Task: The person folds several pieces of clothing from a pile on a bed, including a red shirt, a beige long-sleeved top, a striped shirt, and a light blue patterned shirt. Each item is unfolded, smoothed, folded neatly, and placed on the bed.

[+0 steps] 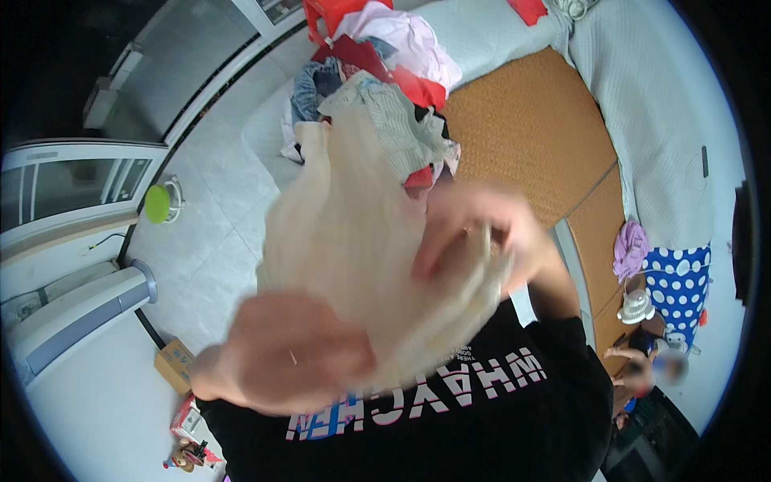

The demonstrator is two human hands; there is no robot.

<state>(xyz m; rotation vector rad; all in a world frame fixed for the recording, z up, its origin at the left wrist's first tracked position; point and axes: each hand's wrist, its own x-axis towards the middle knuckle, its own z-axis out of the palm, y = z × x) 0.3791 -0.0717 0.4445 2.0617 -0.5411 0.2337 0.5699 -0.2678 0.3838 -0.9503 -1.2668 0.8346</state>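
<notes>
A cream-white garment, blurred by motion, hangs spread in front of my chest; its exact kind is hard to make out. My right hand grips it near a gathered, folded edge, with the fingers curled round the cloth. At the lower left, my left hand is closed on another part of the same cloth, though its fingertips are smeared. Just beyond the garment lies a heap of clothes, with a pale striped piece, blue denim and a light pink garment.
The heap lies at the end of a brown woven mat on a long seat. A red plastic stool stands behind it. At the right are a purple cloth, a small white fan and another person. A cardboard box sits at left.
</notes>
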